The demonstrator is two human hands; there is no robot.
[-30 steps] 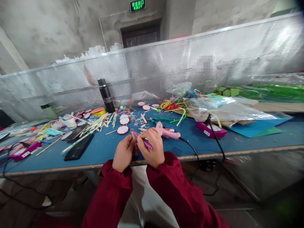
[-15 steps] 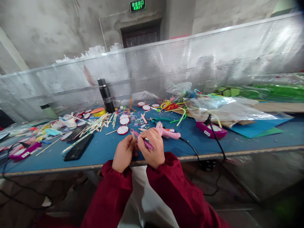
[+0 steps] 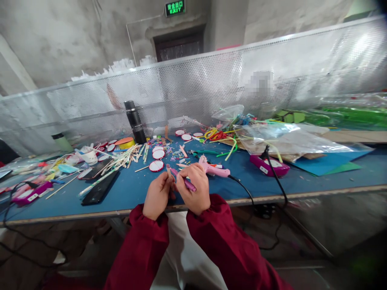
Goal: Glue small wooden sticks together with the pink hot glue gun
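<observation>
Blue worktop (image 3: 127,189), perforated metal screen behind; far left a magenta glue gun (image 3: 28,192), then black phone (image 3: 98,189), loose wooden sticks (image 3: 117,163), red-rimmed white discs (image 3: 156,165); left hand (image 3: 157,195) grip pinching a thin wooden stick (image 3: 169,174); right hand (image 3: 193,189) grip closed on a fuzzy purple pipe cleaner (image 3: 187,183) against it, above the near edge; wrap looks barely begun; pink glue gun (image 3: 213,169) idle just behind.

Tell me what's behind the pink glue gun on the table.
Behind the pink glue gun lie green-handled pliers and coloured pipe cleaners. Its nozzle end is hidden by the right hand.
</observation>
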